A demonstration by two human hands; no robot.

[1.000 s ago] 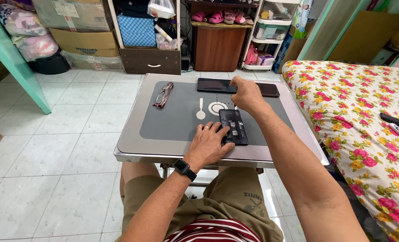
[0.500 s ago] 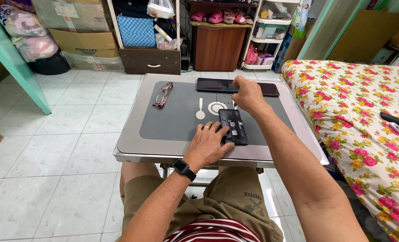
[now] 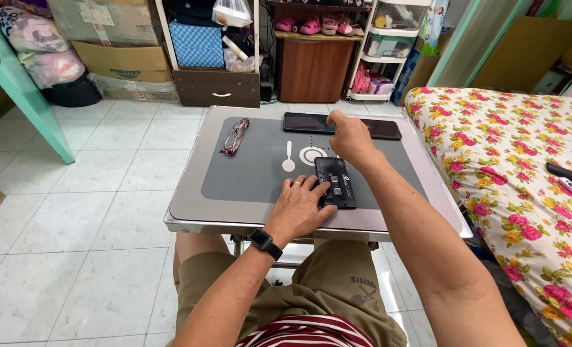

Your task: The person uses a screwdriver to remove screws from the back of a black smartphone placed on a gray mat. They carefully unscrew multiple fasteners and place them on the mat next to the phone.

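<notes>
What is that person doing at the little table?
A person sits at a small table with a grey mat on it. The left hand rests flat beside an opened phone, touching its edge. The right hand reaches to a dark phone lying at the far edge. Folded glasses and small white tools lie on the mat.

Matt grey mat [image 3: 254, 173]; glossy black phone [image 3: 305, 122].

eyeglasses [image 3: 235, 135] left, opened phone [image 3: 336, 182] right
</notes>
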